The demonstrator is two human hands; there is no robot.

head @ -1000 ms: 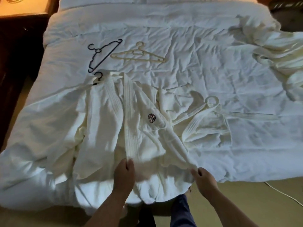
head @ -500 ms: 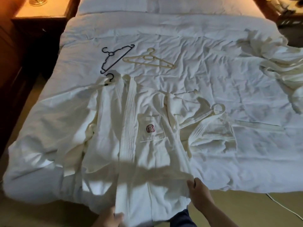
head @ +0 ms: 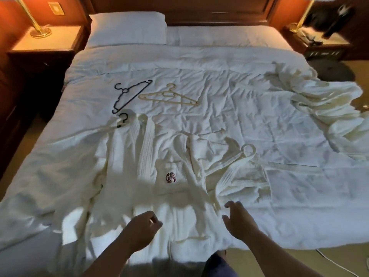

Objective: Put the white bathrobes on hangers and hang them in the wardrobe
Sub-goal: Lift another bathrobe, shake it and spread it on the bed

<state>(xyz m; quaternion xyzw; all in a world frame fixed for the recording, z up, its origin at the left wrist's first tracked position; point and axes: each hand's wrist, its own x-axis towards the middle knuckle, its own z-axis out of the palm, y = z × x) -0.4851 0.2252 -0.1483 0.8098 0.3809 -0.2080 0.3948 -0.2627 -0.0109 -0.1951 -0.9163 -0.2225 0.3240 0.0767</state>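
Both hands have let go of the bathrobe's hem, which they pinched a moment ago, and the garment now lies spread flat instead of lifted at its near edge.

Across the whole scene stretches the bed (head: 219, 76), its white duvet crumpled. On its near left half lies the white bathrobe (head: 123, 176), front up, collar toward the far side and hem hanging over the near edge. A second white bathrobe (head: 323, 108) sits bunched in a heap at the bed's right edge, well apart from the first. At the far left a pillow (head: 127, 29) rests against the headboard. The robe's belt (head: 233, 168) trails out to the right, ending in a loop.

The left hand (head: 139, 230) hovers over the hem near the bed's edge, forearm reaching in from the lower left, fingers loosely curled with the thumb close to them, holding nothing. The right hand (head: 237, 220) hangs palm down just right of it, fingers relaxed and slightly spread, likewise empty.

Beyond the collar lie a cream hanger (head: 168, 94) and, just to its left, a black hanger (head: 131, 96), both flat on the duvet. A black hanger hook (head: 122, 122) pokes out at the collar. A red logo (head: 171, 177) marks the chest pocket.
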